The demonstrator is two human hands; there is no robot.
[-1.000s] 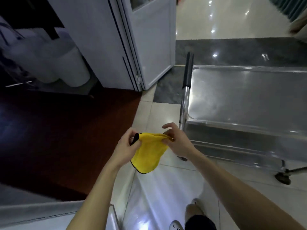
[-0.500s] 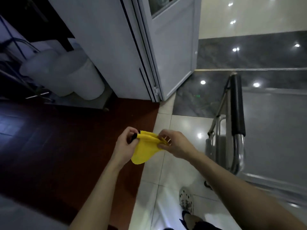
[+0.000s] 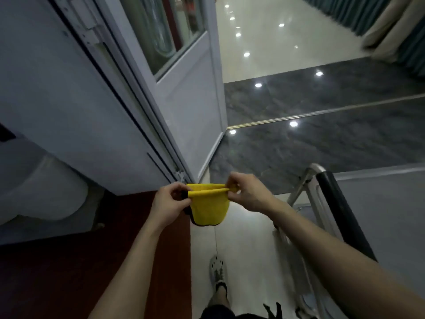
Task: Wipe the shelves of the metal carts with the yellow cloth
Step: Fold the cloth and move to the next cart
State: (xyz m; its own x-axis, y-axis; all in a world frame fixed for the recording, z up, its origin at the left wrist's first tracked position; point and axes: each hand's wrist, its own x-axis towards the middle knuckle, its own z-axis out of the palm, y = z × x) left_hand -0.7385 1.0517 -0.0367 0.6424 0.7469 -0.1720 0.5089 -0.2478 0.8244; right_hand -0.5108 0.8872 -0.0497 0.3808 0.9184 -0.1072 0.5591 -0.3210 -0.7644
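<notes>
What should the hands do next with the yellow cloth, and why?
Probably carry the yellow cloth rightward and down onto the metal cart's shelf. The left hand and right hand pinch its top edge in mid-air, and it touches no shelf yet.

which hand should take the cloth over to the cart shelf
Right, probably. Both hands pinch the cloth, but the cart stands on the person's right, and the right hand is nearer its shelf than the left hand.
</notes>
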